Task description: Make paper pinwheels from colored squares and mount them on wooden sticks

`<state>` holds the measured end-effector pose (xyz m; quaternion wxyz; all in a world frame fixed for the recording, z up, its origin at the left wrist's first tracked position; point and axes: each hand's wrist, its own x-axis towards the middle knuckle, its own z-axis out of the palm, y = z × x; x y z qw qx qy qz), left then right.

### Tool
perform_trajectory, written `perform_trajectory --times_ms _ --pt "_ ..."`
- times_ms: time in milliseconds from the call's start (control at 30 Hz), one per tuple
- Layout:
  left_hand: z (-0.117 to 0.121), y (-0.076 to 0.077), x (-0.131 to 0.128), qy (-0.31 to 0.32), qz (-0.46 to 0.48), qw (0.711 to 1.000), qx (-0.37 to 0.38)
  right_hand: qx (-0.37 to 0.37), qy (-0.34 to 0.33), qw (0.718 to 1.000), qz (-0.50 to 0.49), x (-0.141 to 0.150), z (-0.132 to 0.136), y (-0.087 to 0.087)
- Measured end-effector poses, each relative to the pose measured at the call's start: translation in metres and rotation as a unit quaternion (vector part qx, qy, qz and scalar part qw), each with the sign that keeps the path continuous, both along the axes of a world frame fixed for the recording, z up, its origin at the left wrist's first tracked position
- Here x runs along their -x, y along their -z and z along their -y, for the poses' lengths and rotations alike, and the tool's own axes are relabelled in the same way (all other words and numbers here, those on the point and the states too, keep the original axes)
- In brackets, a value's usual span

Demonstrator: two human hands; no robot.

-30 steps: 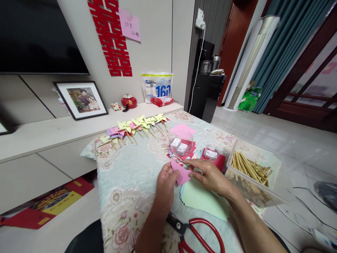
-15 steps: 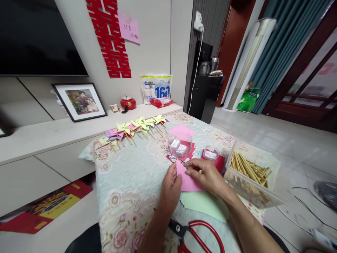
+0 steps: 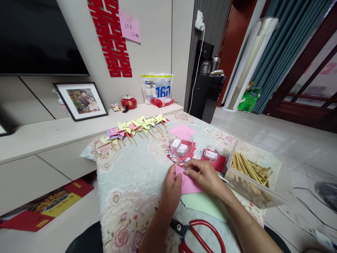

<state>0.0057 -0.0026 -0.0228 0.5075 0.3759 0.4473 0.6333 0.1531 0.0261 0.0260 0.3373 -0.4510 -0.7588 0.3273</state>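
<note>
Holds pink paper (image 3: 191, 186) in a narrow, pinching grip of left hand (image 3: 171, 186) and right hand (image 3: 207, 175) alike, above green sheets (image 3: 205, 204) on the bench (image 3: 131, 179). Has red-handled scissors (image 3: 198, 238) toward the near edge, sticks (image 3: 244, 167) in a clear box (image 3: 252, 183) at the right edge, pinwheels (image 3: 130, 127) toward the far-left corner.

Recorded plain pink on the held paper (image 3: 192, 186); pale green on the stacked sheets (image 3: 206, 205); red and black on the scissors (image 3: 180, 227). Noted light blue-green with pink rose print on the tablecloth (image 3: 131, 175); pale yellow, pink and lilac among the pinwheels (image 3: 138, 123); straw-yellow on the sticks (image 3: 246, 168).
</note>
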Motion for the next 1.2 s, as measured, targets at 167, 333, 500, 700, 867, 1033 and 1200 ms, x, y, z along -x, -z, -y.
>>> perform_trajectory --times_ms 167,333,500,700,867,1033,1200 --pt "-0.002 0.004 0.001 0.020 -0.056 0.998 -0.013 0.063 -0.024 0.998 0.013 -0.003 0.002 -0.006" --pt "0.000 0.001 0.002 0.019 -0.040 0.999 -0.006 0.091 -0.051 0.994 0.028 -0.007 0.000 -0.002" --pt "-0.001 -0.003 -0.001 0.015 0.007 1.000 -0.005 0.052 -0.021 0.997 0.048 -0.008 -0.003 0.006" --pt "-0.003 -0.009 -0.004 -0.017 0.013 0.999 0.027 0.018 0.000 0.997 0.070 -0.007 -0.004 0.008" --pt "0.000 -0.013 -0.003 0.016 0.058 0.997 0.051 0.011 -0.030 0.998 0.055 -0.008 -0.003 0.005" --pt "0.001 -0.017 -0.002 0.050 0.151 0.986 0.058 0.009 -0.064 0.998 0.010 -0.009 -0.002 -0.002" --pt "0.003 -0.022 -0.002 0.075 0.184 0.979 0.052 -0.004 -0.083 0.996 -0.016 -0.010 -0.001 -0.005"
